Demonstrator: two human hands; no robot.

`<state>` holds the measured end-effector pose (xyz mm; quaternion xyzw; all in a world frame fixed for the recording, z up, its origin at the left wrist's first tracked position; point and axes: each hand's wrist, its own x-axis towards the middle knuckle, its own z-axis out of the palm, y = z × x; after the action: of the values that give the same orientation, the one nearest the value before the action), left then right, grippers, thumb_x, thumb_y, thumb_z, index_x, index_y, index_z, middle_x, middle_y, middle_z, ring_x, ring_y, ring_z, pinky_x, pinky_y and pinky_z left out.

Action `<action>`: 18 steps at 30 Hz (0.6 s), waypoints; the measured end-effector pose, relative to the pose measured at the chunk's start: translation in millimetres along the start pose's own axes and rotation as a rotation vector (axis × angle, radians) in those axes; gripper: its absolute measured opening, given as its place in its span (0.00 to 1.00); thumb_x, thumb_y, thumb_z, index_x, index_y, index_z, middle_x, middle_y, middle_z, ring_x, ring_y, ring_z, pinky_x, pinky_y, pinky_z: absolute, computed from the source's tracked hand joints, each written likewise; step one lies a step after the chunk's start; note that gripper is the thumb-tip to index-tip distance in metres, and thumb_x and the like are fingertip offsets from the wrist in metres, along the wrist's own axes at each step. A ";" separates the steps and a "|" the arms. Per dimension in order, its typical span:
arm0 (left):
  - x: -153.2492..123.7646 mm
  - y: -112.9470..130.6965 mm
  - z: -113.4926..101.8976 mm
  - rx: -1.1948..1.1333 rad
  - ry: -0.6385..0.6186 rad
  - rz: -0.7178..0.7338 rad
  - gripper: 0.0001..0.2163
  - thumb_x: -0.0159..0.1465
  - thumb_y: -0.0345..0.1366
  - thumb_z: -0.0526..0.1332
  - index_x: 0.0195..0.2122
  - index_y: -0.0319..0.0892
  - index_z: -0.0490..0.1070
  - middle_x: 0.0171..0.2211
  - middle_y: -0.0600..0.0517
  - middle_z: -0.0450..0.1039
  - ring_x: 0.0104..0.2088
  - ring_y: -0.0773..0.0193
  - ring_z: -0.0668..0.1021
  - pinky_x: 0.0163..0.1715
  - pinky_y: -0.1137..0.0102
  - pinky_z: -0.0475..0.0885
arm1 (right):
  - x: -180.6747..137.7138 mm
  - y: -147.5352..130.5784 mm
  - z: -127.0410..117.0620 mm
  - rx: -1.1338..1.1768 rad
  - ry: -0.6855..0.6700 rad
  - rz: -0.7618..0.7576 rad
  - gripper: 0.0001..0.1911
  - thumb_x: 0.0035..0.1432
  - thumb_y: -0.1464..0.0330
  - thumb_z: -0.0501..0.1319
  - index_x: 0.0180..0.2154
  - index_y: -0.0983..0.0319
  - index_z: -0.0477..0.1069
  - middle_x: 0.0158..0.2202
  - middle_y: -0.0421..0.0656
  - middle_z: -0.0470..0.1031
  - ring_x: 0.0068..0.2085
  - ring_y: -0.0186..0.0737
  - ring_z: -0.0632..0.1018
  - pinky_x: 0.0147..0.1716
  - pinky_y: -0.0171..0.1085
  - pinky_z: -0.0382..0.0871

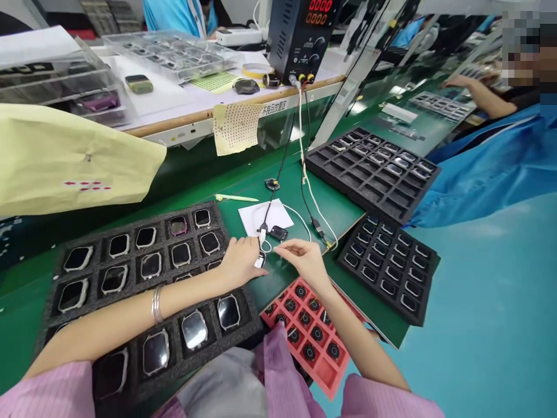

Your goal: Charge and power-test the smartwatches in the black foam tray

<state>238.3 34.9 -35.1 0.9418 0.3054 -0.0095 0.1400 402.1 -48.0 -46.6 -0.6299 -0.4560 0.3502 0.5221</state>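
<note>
My left hand point(241, 261) rests on the green bench mat with its fingers closed round a small watch body point(260, 259) into which a white cable plug point(262, 234) runs. My right hand point(304, 258) is just to its right, thumb and forefinger pinched on the thin white cable near that watch body. A small black part point(278, 233) lies on a white paper square point(265, 216) just beyond both hands. A black foam tray of square smartwatch cases point(143, 273) lies under my left forearm. A red tray of round black parts point(311, 331) sits under my right forearm.
Two black trays point(372, 171) point(387, 267) with small parts lie to the right. A black power supply point(300, 35) stands on the raised shelf, its cables hanging down to the mat. A yellow sheet point(65, 157) covers the left. A person in blue point(500, 151) works at the right.
</note>
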 end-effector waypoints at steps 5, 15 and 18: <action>-6.5 -7.5 0.3 -0.040 -0.015 0.010 0.23 0.54 0.48 0.70 0.40 0.36 0.66 0.40 0.43 0.74 0.43 0.49 0.76 0.40 0.61 0.65 | 12.0 3.5 25.1 -0.130 -0.176 -0.074 0.08 0.52 0.65 0.67 0.25 0.62 0.77 0.36 0.46 0.78 0.26 0.35 0.73 0.23 0.34 0.64; -7.1 -9.8 1.1 -0.059 -0.018 0.031 0.21 0.55 0.46 0.69 0.40 0.35 0.66 0.40 0.42 0.73 0.42 0.48 0.75 0.41 0.59 0.66 | 15.8 14.6 24.2 -0.470 -0.215 -0.198 0.12 0.64 0.67 0.57 0.48 0.61 0.73 0.38 0.45 0.73 0.28 0.36 0.73 0.28 0.35 0.69; -8.8 -12.9 -1.0 -0.056 -0.022 0.055 0.20 0.57 0.44 0.68 0.42 0.36 0.66 0.42 0.42 0.72 0.44 0.48 0.74 0.42 0.59 0.66 | 22.5 9.6 16.2 -0.641 -0.254 -0.254 0.11 0.65 0.68 0.57 0.47 0.57 0.75 0.41 0.45 0.71 0.37 0.41 0.76 0.35 0.37 0.71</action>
<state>223.7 40.1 -36.5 0.9455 0.2779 -0.0073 0.1697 396.8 -21.6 -58.6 -0.6513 -0.6785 0.1973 0.2767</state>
